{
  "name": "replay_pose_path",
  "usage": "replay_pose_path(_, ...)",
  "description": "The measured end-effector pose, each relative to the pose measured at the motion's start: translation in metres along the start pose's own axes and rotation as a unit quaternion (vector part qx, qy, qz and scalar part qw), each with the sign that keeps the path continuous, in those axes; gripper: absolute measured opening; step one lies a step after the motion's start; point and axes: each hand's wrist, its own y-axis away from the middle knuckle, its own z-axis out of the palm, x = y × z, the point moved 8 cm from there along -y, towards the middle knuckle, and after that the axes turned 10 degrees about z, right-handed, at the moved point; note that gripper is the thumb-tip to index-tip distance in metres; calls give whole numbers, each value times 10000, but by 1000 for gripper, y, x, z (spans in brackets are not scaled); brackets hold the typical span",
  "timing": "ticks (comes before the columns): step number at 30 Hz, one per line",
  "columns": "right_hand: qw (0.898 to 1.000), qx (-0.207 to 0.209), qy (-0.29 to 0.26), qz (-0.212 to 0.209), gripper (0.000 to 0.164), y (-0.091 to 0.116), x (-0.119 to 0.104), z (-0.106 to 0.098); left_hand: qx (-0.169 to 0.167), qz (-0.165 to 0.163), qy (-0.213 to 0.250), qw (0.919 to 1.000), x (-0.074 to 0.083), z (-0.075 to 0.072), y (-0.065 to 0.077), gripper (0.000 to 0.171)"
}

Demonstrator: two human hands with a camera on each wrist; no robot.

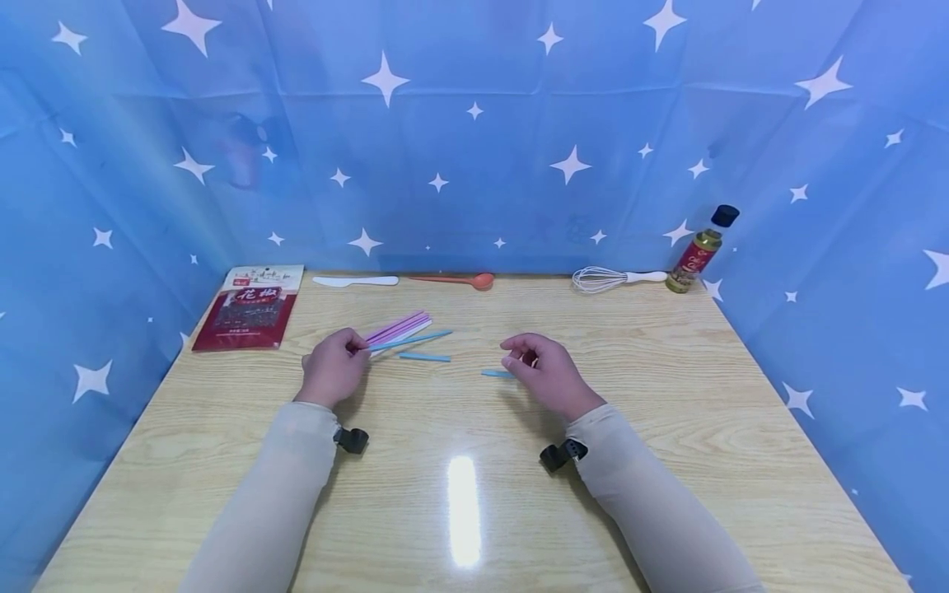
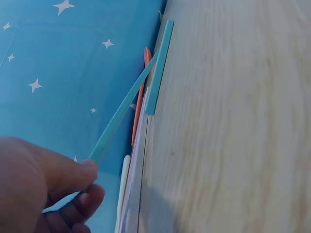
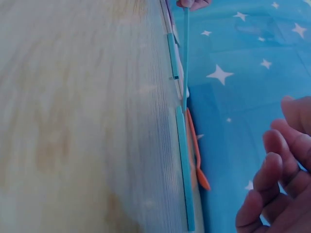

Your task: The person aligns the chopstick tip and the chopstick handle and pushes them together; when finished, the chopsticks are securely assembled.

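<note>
My left hand point(image 1: 335, 366) pinches one end of a thin, flat blue strip point(image 1: 423, 336) between thumb and fingers. In the left wrist view the held strip point(image 2: 121, 109) slants up and away from the fingertips. Purple strips point(image 1: 393, 329) and a white strip point(image 1: 413, 329) lie just beyond that hand, partly hidden by it. A short blue strip point(image 1: 425, 357) rests on the table between the hands. Another blue strip point(image 1: 495, 373) lies by my right hand point(image 1: 552, 375), its right end covered from the head camera. The right hand hovers with loosely bent fingers point(image 3: 266, 177), holding nothing.
Along the table's point(image 1: 638, 511) back edge lie a white knife point(image 1: 359, 281), an orange spoon point(image 1: 480, 282) and a whisk point(image 1: 602, 279). An oil bottle point(image 1: 694, 259) stands at back right. A red spice packet point(image 1: 248, 311) lies at back left. A starred curtain point(image 1: 474, 148) hangs behind.
</note>
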Motion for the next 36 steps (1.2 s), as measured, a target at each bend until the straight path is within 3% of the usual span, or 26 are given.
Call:
replay_pose_path(6, 10000, 0, 3, 47, 25, 1, 1, -2, -346, -124, -612, 9974, -3, -2, 2, 10)
replay_pose_path(12, 9999, -31, 68, 139, 27, 1, 4, -4, -660, -138, -848, 9941, -4, -3, 3, 9)
replay_pose_path(19, 9964, -59, 310, 781, 28, -5, 25, -13, -972, -240, -1014, 9898, -8, -2, 4, 12)
replay_pose_path(26, 9836, -282, 667, 1653, 24, -6, 46, -20, -1001, -363, -1039, 9889, -7, -6, 6, 7)
replay_pose_path(32, 9813, -478, 718, 1720, 23, -6, 50, -19, -940, -358, -999, 9899, -4, -8, 6, 5)
replay_pose_path(36, 9816, -612, 736, 1653, 21, -8, 50, -14, -683, -105, -769, 9946, 3, -4, 4, 8)
